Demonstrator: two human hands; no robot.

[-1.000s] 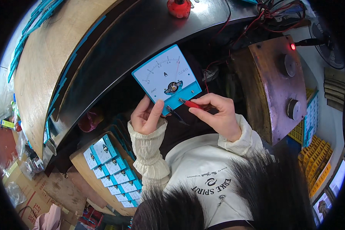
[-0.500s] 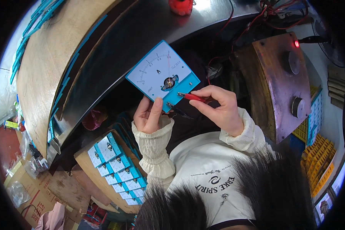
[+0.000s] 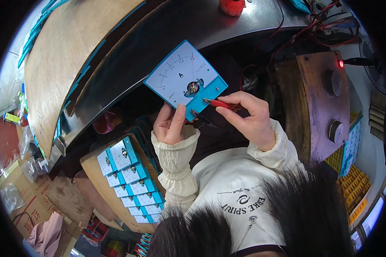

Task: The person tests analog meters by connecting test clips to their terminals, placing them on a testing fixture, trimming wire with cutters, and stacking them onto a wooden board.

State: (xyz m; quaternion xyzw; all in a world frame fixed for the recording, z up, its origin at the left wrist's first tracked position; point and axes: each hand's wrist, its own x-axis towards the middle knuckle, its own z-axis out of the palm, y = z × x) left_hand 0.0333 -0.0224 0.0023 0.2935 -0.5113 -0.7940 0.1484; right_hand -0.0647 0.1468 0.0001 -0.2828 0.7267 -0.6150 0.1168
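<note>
A wooden tray (image 3: pixel 94 169) of blue-and-white panel meters (image 3: pixel 131 184) sits below the dark table's (image 3: pixel 167 30) near edge. A brown box with two knobs (image 3: pixel 326 103) stands at the right, red wires (image 3: pixel 326 30) tangled behind it. Cardboard boxes (image 3: pixel 30 201) lie lower left.

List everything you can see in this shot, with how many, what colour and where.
panel meter: one, white dial with blue frame, centre, held up by its lower edge.
red clip lead: one, red, at the meter's lower right corner.
black clip: one, black, just below the meter.
tray of meters: about ten, blue and white, on a wooden board, lower left.
brown box with knobs: one, two dark knobs and a lit red lamp, right.
dark workbench: one, top.
tangled wires: several, red and black, top right.
left hand: grips the meter.
right hand: pinches the red clip lead.
</note>
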